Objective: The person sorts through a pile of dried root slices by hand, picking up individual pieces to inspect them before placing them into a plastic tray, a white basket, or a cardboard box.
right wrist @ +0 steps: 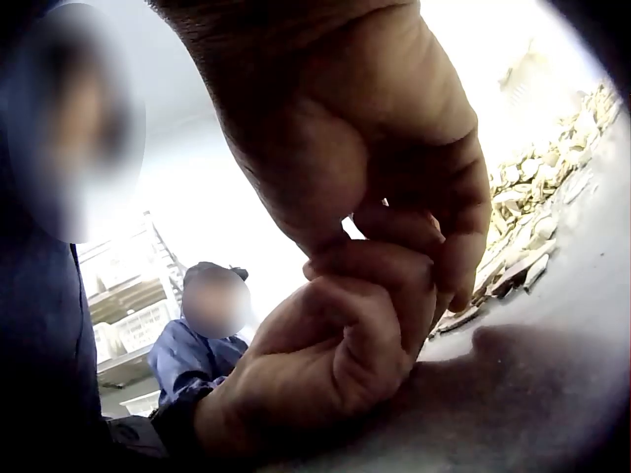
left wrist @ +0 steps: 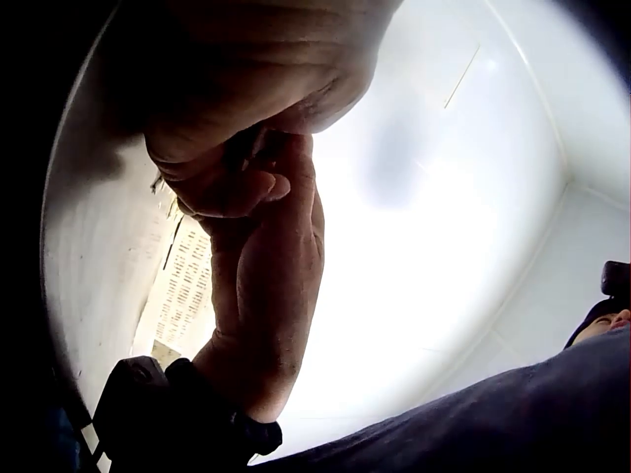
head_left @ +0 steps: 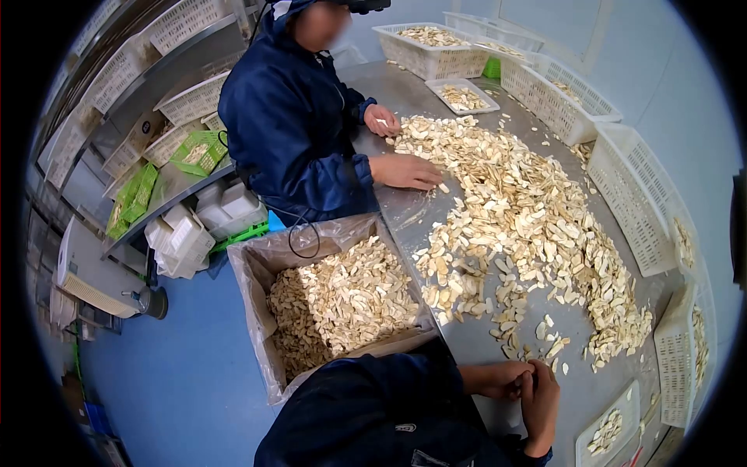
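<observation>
My left hand (head_left: 502,381) and right hand (head_left: 541,401) meet over the metal table's near end, fingers bent and touching. In the right wrist view, the right hand (right wrist: 345,138) lies over the curled fingers of the left hand (right wrist: 325,345). Seen from the left wrist, the left hand (left wrist: 286,69) covers the fingertips of the right hand (left wrist: 266,276). I cannot tell whether a small piece sits between the fingers. Just beyond the hands spreads a large heap of pale, brown-edged dried slices (head_left: 537,210), resembling mushroom, with a few loose slices (head_left: 551,342) nearest.
A lined box of slices (head_left: 257,311) stands left of the table (head_left: 405,226). White perforated baskets (head_left: 634,198) line the right edge. A shallow white tray (head_left: 630,405) lies at near right. Across the table, another person (head_left: 296,117) handles slices. Shelves with baskets (head_left: 191,97) stand at left.
</observation>
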`<state>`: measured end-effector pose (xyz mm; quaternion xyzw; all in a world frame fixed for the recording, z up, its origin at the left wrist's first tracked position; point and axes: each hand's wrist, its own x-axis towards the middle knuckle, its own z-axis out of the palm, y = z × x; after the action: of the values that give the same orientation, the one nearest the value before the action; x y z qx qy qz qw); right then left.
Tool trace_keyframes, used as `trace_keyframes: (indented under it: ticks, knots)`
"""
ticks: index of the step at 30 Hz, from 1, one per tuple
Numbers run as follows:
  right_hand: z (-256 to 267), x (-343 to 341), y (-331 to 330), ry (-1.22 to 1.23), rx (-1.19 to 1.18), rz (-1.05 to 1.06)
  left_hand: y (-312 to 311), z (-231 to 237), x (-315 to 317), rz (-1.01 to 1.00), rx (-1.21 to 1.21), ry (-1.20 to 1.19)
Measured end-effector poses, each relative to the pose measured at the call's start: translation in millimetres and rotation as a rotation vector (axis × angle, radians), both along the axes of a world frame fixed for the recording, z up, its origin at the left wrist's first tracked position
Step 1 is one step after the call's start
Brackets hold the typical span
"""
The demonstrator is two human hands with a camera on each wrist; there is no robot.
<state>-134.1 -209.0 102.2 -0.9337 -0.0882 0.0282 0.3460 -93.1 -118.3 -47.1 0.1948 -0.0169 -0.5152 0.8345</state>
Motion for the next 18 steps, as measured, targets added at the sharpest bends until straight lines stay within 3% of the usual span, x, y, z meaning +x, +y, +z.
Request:
trace_keyframes:
  ticks: [18]
  knots:
    - [0.9, -0.6, 0.5, 0.029, -0.044, 0.018, -3.6, -11.5, -0.1, 0.000, 0.007, -0.019]
